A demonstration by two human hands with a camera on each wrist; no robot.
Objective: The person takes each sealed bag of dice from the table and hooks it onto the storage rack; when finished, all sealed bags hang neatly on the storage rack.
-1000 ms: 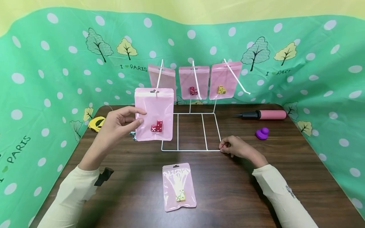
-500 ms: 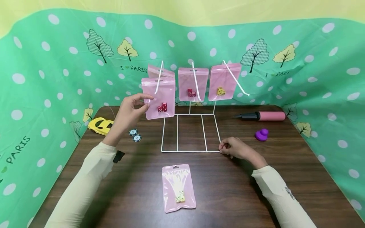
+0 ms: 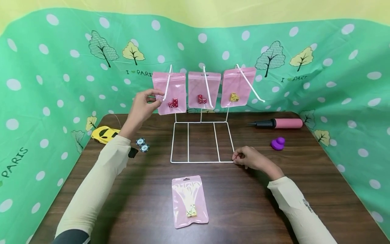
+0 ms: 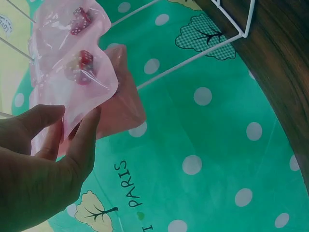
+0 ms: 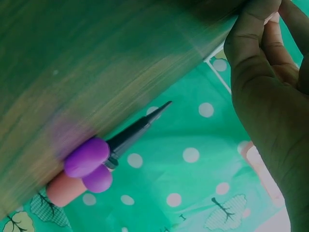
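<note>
My left hand (image 3: 142, 106) pinches the left edge of a pink zip bag (image 3: 178, 88) with red dice in it. The bag's top lies along the left hook (image 3: 167, 84) of a white wire display rack (image 3: 201, 162). Behind it, another pink bag (image 4: 129, 104) shows in the left wrist view. The middle hook carries a pink bag with red dice (image 3: 201, 99), the right hook one with yellow dice (image 3: 234, 97). My right hand (image 3: 253, 158) pinches the front right corner of the rack's base. Flat on the table lies a pink bag with pale yellow dice (image 3: 191, 210).
A yellow toy car (image 3: 104, 134) and poker chips (image 3: 142, 145) are on the left. To the right lie a pink and black hand pump (image 3: 286, 123) and a purple rubber duck (image 3: 278, 143). A green dotted cloth (image 3: 329, 88) stands around the wooden table (image 3: 243, 203).
My left hand has moved the bag away from me and up, back along the left hook, until it covers the bag behind. The right hand stays at the rack's corner.
</note>
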